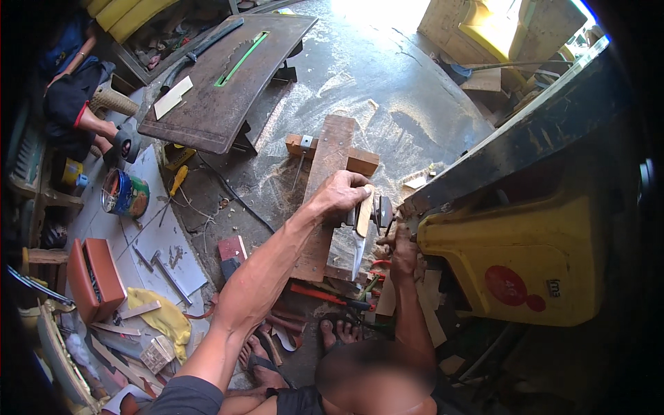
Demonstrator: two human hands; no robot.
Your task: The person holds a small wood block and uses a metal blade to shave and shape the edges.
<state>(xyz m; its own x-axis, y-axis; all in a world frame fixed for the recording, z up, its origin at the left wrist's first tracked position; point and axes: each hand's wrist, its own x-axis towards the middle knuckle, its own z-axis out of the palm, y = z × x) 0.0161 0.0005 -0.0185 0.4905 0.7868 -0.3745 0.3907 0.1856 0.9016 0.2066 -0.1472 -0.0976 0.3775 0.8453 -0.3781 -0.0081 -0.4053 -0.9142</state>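
A knife with a pale wooden handle point(364, 216) and a pointed silvery blade point(357, 257) is at the middle, blade toward me. My left hand point(340, 191) is closed at the far end of the handle, fingers pinching it. Beside the handle is a dark metal vise-like clamp point(381, 211) at the wooden bench point(330, 149); whether its jaws grip the knife I cannot tell. My right hand point(402, 245) is just right of the clamp, fingers curled near its dark screw end. What those fingers hold is hidden.
A yellow machine housing point(515, 266) stands close on the right under a dark beam point(515, 131). Far left is a saw table point(238, 83) with an exposed blade. Paint can point(126, 194), hammer point(171, 278) and orange-handled screwdriver point(178, 181) lie left. Another person's leg point(100, 128) shows beyond.
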